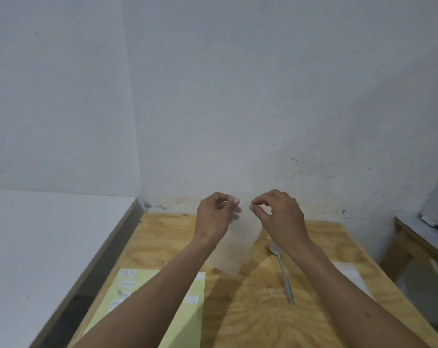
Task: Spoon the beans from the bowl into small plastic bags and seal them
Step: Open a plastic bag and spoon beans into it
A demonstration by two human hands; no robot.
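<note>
A thin clear plastic bag (234,244) hangs in the air above the wooden table (263,317). My left hand (214,217) pinches its top edge on the left. At the bag's right top corner my right hand (279,216) pinches it between thumb and forefinger. The bag looks empty and hangs down to just above the table. A metal spoon (283,272) lies on the table under my right forearm, bowl end towards the wall. The bowl of beans is not in view.
A pale yellow sheet (187,312) with small white labels lies on the table's left part, partly under my left arm. White flat bags or paper (348,270) lie at the right edge. A white surface (37,247) stands left, a wooden shelf (419,244) right.
</note>
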